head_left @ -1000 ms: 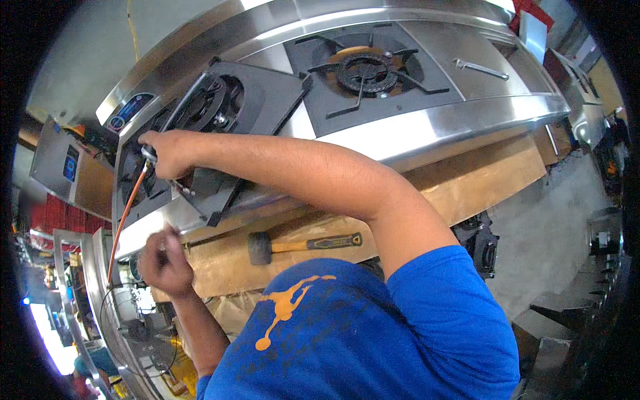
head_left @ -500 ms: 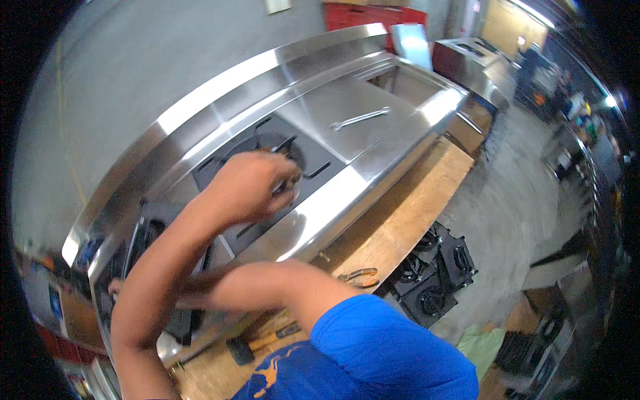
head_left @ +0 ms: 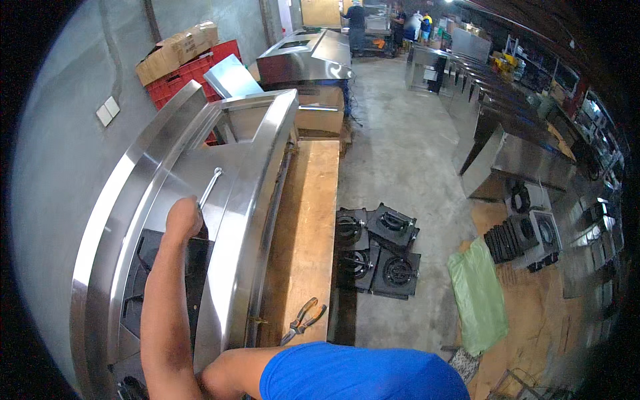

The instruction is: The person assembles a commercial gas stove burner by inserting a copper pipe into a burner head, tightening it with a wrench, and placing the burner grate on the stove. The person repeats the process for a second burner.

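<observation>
- My right hand [head_left: 183, 217] is stretched out over the long stainless steel cooktop [head_left: 233, 200], fingers curled around the near end of a slim metal wrench [head_left: 208, 189] lying there.
- My left hand is out of sight.

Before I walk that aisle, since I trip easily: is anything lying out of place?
Yes. Black burner units sit loose on the concrete floor beside the wooden bench, with a green bag nearby. Pliers lie near the bench's edge.
</observation>
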`<state>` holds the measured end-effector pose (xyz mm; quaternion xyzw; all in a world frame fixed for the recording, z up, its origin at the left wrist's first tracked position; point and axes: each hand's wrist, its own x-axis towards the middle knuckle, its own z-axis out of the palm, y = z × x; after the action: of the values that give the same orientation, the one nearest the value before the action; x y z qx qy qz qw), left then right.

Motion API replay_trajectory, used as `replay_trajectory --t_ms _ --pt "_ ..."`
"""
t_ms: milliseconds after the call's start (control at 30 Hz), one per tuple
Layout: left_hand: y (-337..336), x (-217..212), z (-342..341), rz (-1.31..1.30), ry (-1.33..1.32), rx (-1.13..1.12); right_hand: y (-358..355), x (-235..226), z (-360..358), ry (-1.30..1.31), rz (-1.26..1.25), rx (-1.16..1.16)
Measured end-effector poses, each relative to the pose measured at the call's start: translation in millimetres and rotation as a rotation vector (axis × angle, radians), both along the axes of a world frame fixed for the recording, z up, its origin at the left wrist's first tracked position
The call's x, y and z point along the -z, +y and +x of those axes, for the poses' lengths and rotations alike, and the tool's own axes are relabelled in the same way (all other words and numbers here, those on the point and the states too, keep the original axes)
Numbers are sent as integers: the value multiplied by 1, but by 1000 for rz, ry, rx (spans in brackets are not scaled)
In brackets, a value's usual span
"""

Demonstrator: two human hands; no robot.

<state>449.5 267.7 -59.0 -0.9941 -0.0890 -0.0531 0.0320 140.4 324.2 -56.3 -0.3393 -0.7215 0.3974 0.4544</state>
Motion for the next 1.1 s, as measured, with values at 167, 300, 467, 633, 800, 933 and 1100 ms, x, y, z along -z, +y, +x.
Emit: replay_trajectory --t_ms 167,300,467,633,800,933,1100 --pt "5 -26 -44 -89 357 -103 -3 -7 -15 1 -2 -15" --pt "2 -23 -97 -79 203 -217 -14 -9 -43 20 -17 -39" --pt "-24 -68 -174 -258 -7 -188 -53 -4 -107 -7 -100 -145" --pt "-62 -151 -326 -366 -495 -198 -81 -1 -128 -28 -220 -188" --pt "-91 -182 -520 -407 -1057 -690 -85 -18 -126 -11 -324 -222" --pt "-98 -148 -602 -90 -1186 -1112 -93 -31 -120 -1 -408 -290" --pt "-64 -90 -615 -367 -1385 -1082 -95 -31 -117 34 -394 -302"
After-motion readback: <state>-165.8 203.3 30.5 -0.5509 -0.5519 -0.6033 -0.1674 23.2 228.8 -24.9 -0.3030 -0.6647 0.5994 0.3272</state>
